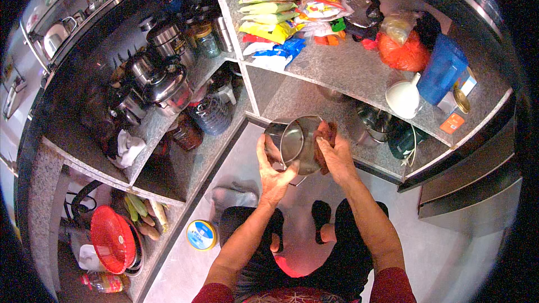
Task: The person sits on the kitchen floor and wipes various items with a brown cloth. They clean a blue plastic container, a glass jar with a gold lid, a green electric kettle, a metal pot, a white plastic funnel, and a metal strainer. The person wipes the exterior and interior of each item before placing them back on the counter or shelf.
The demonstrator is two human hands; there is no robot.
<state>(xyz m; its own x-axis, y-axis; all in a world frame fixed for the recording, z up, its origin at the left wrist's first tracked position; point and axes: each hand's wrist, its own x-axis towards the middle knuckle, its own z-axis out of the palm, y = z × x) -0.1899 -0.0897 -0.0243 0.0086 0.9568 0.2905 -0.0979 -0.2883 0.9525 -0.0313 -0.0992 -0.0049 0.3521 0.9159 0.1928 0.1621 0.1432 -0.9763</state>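
Observation:
A shiny round steel pot [293,139] is held tilted in front of the low shelves, above my knees. My left hand [273,178] grips its near left side, with the thumb and fingers spread round the wall. Bunched in my right hand [338,160] is a reddish-brown cloth [325,133], pressed against the pot's right rim. The fingers under the cloth are partly hidden. Just beyond the pot lies the lower shelf's edge.
Pots and a kettle-like vessel crowd the left shelf [191,78]. Packets [269,17], a white funnel [403,98] and a blue container [443,70] stand on the upper right shelf. A red basket [114,239] sits lower left. On the floor is a round tub [201,235].

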